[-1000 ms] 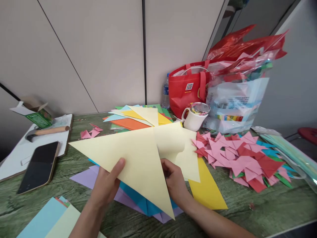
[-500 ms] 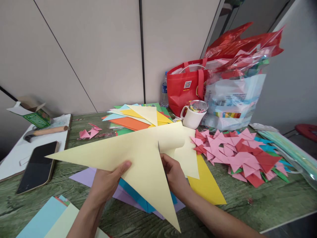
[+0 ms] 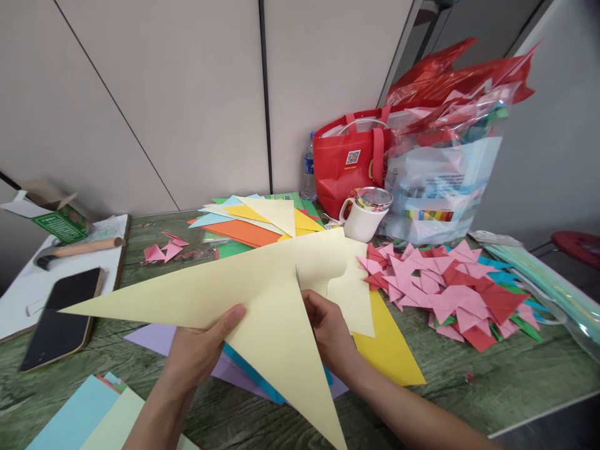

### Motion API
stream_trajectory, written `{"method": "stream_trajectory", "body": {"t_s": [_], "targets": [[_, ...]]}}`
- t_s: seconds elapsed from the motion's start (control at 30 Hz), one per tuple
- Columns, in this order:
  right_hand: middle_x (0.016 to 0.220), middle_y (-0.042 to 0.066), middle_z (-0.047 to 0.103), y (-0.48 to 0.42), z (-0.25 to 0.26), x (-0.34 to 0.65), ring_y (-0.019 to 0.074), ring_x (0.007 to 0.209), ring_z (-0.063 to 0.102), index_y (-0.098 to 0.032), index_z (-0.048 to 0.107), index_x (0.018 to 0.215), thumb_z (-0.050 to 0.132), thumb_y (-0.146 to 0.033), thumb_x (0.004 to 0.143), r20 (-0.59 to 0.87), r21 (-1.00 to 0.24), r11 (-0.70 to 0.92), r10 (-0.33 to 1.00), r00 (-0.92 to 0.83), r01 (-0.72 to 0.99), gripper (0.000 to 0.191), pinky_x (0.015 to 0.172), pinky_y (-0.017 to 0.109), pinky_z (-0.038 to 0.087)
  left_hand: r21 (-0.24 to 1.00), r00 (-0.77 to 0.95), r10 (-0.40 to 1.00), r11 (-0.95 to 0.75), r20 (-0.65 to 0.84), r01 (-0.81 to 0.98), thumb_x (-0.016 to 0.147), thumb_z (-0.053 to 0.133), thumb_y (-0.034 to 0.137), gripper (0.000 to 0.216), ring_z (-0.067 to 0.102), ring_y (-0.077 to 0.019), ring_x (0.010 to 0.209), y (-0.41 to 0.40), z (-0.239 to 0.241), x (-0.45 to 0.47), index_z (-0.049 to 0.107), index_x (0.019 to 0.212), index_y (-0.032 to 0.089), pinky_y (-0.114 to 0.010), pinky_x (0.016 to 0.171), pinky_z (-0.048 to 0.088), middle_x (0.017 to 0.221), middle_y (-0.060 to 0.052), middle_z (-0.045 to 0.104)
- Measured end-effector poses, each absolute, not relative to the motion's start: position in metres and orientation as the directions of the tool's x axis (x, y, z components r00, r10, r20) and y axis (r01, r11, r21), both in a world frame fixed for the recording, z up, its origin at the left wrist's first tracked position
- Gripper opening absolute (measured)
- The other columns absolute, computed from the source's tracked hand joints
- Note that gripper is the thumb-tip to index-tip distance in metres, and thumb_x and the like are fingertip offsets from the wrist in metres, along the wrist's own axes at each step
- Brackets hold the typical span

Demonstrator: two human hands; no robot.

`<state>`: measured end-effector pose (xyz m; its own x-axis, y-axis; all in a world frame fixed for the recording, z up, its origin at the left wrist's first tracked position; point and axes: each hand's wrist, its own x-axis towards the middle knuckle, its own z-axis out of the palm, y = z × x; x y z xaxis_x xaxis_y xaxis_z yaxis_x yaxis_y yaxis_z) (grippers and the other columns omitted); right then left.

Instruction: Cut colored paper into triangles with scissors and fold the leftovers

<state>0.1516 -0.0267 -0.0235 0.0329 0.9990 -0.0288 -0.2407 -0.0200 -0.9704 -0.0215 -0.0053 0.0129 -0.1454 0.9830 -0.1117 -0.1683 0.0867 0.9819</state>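
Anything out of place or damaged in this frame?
What looks like a hammer lies at the far left, an odd tool near paper like the cream sheet in the left hand. A few pink folded pieces sit apart from the larger heap on the right. No damage is evident.

The paper sheet [image 3: 187, 284] I grip looks smooth and matt, above a grained, wood-look tabletop [image 3: 497, 375]. At nine o'clock, a smartphone [image 3: 60, 319] has a glossy screen; at two, a plastic bag [image 3: 450, 169] shines.
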Motion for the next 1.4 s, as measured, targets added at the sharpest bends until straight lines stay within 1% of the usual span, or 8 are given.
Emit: {"method": "stream_trajectory", "body": {"t_s": [0.23,0.33,0.47,0.7,0.8,0.93,1.17,1.4], "targets": [[0.048,-0.007,0.050,-0.0279,-0.0225,0.1500,0.0136,0.051,0.050,-0.020,0.058,0.068,0.077,-0.030,0.058,-0.050,-0.973,-0.035,0.997,0.061,-0.227,0.024,0.050,0.025,0.041,0.987,-0.157,0.981,0.093,-0.114,-0.132,0.051,0.084,0.034,0.064,0.059,-0.0323,0.109,-0.0062,0.0130,-0.0214,0.065,0.109,0.014,-0.038,0.091,0.050,0.108,-0.013,0.070],[0.048,-0.007,0.049,-0.0278,-0.0235,0.1496,0.0140,0.052,0.051,-0.020,0.058,0.068,0.077,-0.031,0.059,-0.042,-0.978,-0.027,0.997,0.068,-0.209,0.024,0.051,0.025,0.042,0.983,-0.139,0.984,0.087,-0.109,-0.159,0.051,0.084,0.033,0.067,0.059,-0.0322,0.109,-0.0063,0.0146,-0.0202,0.063,0.112,0.015,-0.039,0.090,0.051,0.108,-0.012,0.070],[0.059,-0.004,0.056,-0.0271,-0.0226,0.1505,0.0148,0.059,0.054,-0.020,0.057,0.072,0.076,-0.026,0.059,0.006,-0.984,0.018,0.998,0.068,-0.177,0.024,0.056,0.025,0.044,0.971,-0.128,0.981,0.114,-0.143,-0.208,0.051,0.085,0.033,0.070,0.060,-0.0314,0.107,-0.0064,0.0165,-0.0190,0.061,0.115,0.017,-0.039,0.089,0.051,0.106,-0.012,0.071],[0.071,-0.001,0.061,-0.0264,-0.0164,0.1531,0.0165,0.067,0.057,-0.021,0.053,0.072,0.073,-0.020,0.059,0.054,-0.981,0.061,0.998,0.045,-0.185,0.023,0.066,0.027,0.047,0.973,-0.118,0.980,0.137,-0.160,-0.187,0.050,0.084,0.034,0.070,0.060,-0.0324,0.107,-0.0070,0.0134,-0.0207,0.062,0.113,0.015,-0.040,0.089,0.051,0.108,-0.013,0.070],[0.070,-0.001,0.061,-0.0264,-0.0168,0.1534,0.0165,0.068,0.057,-0.020,0.054,0.073,0.071,-0.017,0.058,0.044,-0.983,0.052,0.998,0.048,-0.175,0.023,0.065,0.027,0.046,0.972,-0.096,0.983,0.135,-0.156,-0.192,0.053,0.084,0.032,0.067,0.060,-0.0308,0.109,-0.0073,0.0130,-0.0210,0.061,0.114,0.016,-0.038,0.090,0.051,0.111,-0.012,0.069],[0.068,-0.002,0.061,-0.0259,-0.0186,0.1534,0.0156,0.066,0.057,-0.019,0.056,0.074,0.070,-0.013,0.058,0.058,-0.984,0.067,0.996,0.061,-0.165,0.021,0.062,0.025,0.045,0.969,-0.084,0.983,0.146,-0.165,-0.198,0.052,0.084,0.034,0.066,0.060,-0.0322,0.108,-0.0074,0.0149,-0.0196,0.062,0.112,0.015,-0.039,0.088,0.052,0.110,-0.013,0.069],[0.070,-0.001,0.061,-0.0261,-0.0175,0.1532,0.0163,0.067,0.057,-0.020,0.053,0.071,0.073,-0.017,0.058,0.067,-0.984,0.075,0.996,0.056,-0.162,0.023,0.066,0.027,0.047,0.973,-0.118,0.981,0.130,-0.154,-0.189,0.050,0.085,0.033,0.070,0.061,-0.0326,0.106,-0.0060,0.0128,-0.0199,0.062,0.114,0.016,-0.041,0.089,0.052,0.105,-0.013,0.071],[0.064,-0.003,0.057,-0.0257,-0.0217,0.1543,0.0155,0.064,0.055,-0.019,0.057,0.075,0.071,-0.014,0.058,0.046,-0.984,0.053,0.998,0.049,-0.168,0.023,0.062,0.026,0.044,0.970,-0.128,0.980,0.126,-0.154,-0.206,0.050,0.085,0.031,0.071,0.062,-0.0308,0.105,-0.0063,0.0133,-0.0211,0.062,0.115,0.016,-0.038,0.089,0.052,0.107,-0.012,0.071]]}}
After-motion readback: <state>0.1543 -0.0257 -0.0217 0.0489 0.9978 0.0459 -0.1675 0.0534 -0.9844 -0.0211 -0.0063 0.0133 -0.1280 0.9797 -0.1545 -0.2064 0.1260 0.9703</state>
